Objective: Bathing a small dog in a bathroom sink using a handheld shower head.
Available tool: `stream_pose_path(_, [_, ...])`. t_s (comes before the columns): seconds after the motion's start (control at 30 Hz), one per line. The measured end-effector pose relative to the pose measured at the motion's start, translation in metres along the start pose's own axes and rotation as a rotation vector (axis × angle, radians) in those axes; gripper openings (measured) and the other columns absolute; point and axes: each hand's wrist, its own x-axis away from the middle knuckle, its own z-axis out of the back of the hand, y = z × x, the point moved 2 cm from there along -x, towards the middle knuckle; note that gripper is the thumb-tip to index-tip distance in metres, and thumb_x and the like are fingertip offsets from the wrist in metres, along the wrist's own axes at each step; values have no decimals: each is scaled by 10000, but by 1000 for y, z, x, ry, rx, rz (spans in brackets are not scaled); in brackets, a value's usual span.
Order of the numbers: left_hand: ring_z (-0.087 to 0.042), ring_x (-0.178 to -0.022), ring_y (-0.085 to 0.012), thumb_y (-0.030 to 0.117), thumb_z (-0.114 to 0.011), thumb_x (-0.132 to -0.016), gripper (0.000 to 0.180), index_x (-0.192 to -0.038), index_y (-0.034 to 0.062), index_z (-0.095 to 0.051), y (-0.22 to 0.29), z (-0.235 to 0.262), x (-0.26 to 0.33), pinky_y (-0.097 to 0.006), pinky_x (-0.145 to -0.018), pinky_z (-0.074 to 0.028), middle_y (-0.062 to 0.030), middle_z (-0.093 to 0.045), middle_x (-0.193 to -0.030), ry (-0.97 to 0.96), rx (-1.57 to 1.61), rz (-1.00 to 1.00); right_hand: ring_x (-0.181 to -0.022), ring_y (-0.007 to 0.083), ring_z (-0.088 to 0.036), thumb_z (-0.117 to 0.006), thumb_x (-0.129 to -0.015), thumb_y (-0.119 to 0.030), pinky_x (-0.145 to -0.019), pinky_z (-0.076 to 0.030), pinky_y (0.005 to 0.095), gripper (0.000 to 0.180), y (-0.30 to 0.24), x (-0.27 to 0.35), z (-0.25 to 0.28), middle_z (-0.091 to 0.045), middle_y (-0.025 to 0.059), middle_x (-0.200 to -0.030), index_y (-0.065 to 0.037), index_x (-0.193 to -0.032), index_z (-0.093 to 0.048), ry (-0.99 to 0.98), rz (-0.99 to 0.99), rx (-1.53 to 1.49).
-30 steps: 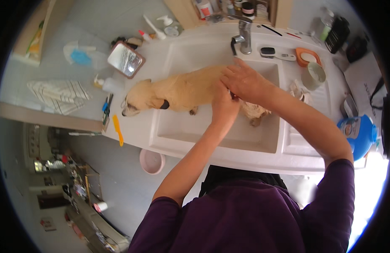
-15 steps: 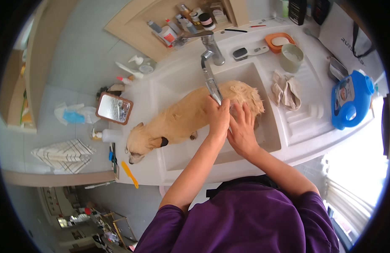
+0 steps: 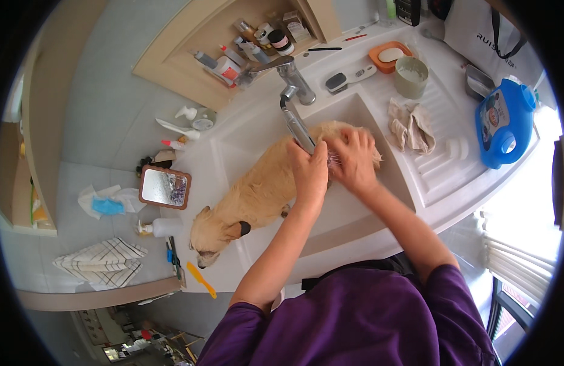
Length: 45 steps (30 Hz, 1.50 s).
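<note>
A cream-coloured dog point(image 3: 265, 177) with a dark ear stands in the white sink basin point(image 3: 379, 210), head to the left, rump to the right. The fur on its rump looks wet. My left hand point(image 3: 309, 169) is closed round the lower end of the chrome faucet spray head point(image 3: 299, 131). Thin streams of water point(image 3: 334, 160) run from there towards my right hand point(image 3: 357, 160). That hand lies on the dog's rump with its fingers apart, holding nothing I can see. Its fingertips are partly sunk in the fur.
Right of the basin are a beige cloth point(image 3: 411, 127), a green cup point(image 3: 410, 78), a soap dish point(image 3: 382, 53) and a blue jug point(image 3: 505, 124). To the left stand a framed mirror point(image 3: 165, 186), a pump bottle point(image 3: 160, 227) and a yellow comb point(image 3: 201, 280) near the counter edge.
My right hand has shifted a little over the rump, its fingers now more bent and spread. Water streams show more plainly between the hands. The whole view has tilted slightly.
</note>
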Motion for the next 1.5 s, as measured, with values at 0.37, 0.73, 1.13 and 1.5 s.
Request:
stream_pose_path(0.37, [-508, -958, -234, 127, -544, -898, 549, -1327, -89, -278, 6, -8, -14, -367, -859, -445, -178, -462, -1105, 69, -142, -194, -1173, 304, -467, -687, -755, -148, -985, -365, 480, 346, -1, 2, 0, -541, 92, -1222, -119, -1097, -642, -129, 55, -141])
stream_pose_path(0.73, [-510, -1026, -261, 114, -514, -882, 630, -1389, -90, -200, 29, -10, -19, -372, -914, -423, -233, -466, -1185, 93, -118, -77, -1145, 354, -484, -630, -821, -326, -979, -357, 517, 411, 9, 5, -6, -537, 124, -1246, -163, -1199, -634, -149, -79, -20])
stream_pose_path(1.13, [-480, -1176, -262, 102, -513, -874, 746, -1467, -71, -95, 30, -20, -23, -340, -966, -403, -249, -383, -1362, 45, -20, 43, -1150, 369, -486, -528, -887, -400, -953, -399, 509, 433, 55, -5, -35, -535, 126, -1269, -105, -1179, -650, -408, -227, -420])
stream_pose_path(1.5, [-405, -1201, -201, 94, -553, -874, 651, -1464, 68, -278, 32, -33, -32, -297, -1009, -341, -160, -333, -1411, -63, 30, -52, -1130, 368, -491, -564, -868, -331, -942, -375, 573, 348, 112, -28, -56, -539, 168, -1257, -66, -1067, -671, -597, -814, -1131])
